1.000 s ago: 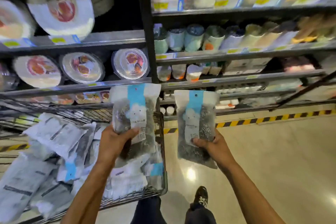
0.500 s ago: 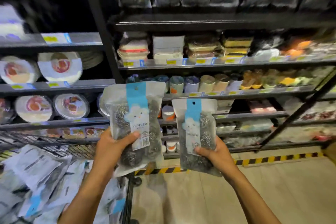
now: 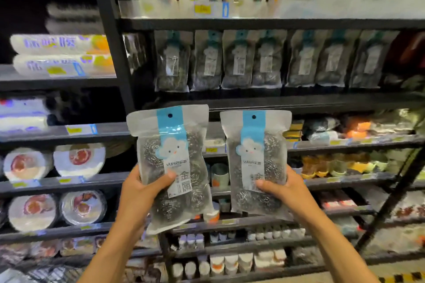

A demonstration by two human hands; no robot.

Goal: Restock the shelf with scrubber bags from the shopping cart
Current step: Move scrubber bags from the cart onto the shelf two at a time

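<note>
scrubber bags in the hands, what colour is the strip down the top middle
Light blue strip, seen in the head view.

The left scrubber bag is made of clear, glossy plastic film, frosted white at the top and along the edges, and light is reflected off its smooth front. The right scrubber bag is made of the same shiny film. Coiled metal scourers, bright, wiry and rough, are seen through both. A smooth blue and white label is set down each front; whether it is paper or print cannot be told. The shelf frame is finished in dark, matt paint over what looks like metal. The bags on the shelf are packed in like film. The plate stacks are covered in clear, glossy wrap.
</note>
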